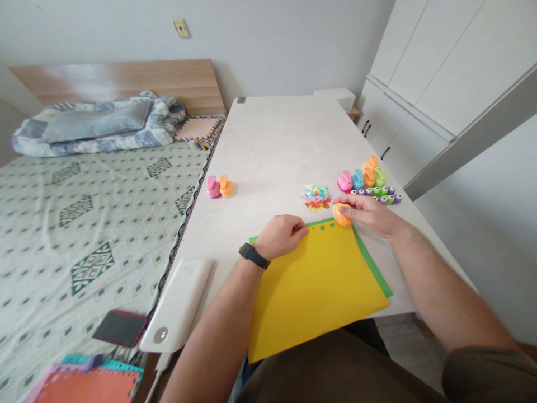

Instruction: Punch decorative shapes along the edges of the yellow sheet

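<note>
A yellow sheet (pixel 314 285) lies on a green sheet (pixel 373 266) at the near edge of the white table (pixel 277 145). My left hand (pixel 281 235), a black watch on its wrist, rests curled on the yellow sheet's far left corner, pinching its edge. My right hand (pixel 369 212) presses an orange paper punch (pixel 342 215) on the sheet's far edge, where small cut-out shapes show. A little pile of coloured paper cut-outs (pixel 316 197) lies just beyond.
Several coloured punches (pixel 369 182) stand at the right edge of the table, and a pink and an orange punch (pixel 220 186) at its left edge. A white device (pixel 178 302) lies at the near left corner. A bed (pixel 84 207) with a phone (pixel 121 328) and foam sheets (pixel 84 380) lies to the left.
</note>
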Available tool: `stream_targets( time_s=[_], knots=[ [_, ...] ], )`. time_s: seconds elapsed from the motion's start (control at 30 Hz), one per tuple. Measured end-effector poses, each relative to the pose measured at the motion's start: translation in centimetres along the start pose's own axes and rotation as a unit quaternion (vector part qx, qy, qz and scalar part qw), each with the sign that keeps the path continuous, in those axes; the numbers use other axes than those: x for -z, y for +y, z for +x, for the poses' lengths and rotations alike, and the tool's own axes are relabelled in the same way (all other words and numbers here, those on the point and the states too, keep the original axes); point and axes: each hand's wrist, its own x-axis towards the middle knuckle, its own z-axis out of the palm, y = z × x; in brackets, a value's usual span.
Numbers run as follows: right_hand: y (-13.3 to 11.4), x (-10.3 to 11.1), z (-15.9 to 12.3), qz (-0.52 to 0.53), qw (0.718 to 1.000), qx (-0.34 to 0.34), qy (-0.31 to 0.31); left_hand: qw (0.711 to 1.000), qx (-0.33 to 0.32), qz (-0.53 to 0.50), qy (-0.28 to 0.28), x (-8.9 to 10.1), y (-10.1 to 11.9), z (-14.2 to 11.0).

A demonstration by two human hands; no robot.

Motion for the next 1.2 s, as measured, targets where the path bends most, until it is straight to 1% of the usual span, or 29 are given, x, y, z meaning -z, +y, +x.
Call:
stream_targets(
  time_s=[0.1, 0.5, 0.8, 1.2],
  knots=[
    [0.04, 0.06, -0.02, 0.003, 1.0, 0.0, 0.005, 1.0, 0.003, -0.002, -0.001, -0.01, -0.01, -0.02],
    [0.49, -0.26, 0.01, 0.005, 0.999, -0.024, -0.028, 1.0, 0.004, -0.006, -0.005, 0.02, -0.08, 0.08],
    [0.8, -0.05, 0.11, -0.001, 0.999, -0.031, -0.022, 1.0, 0.005, -0.01, -0.001, 0.12, -0.11, 0.09],
    [0.76, 0.11, 0.01, 0.019, 0.999, -0.04, -0.022, 1.0, 0.01, -0.016, -0.002, 0.14, -0.05, 0.08]
  ],
)
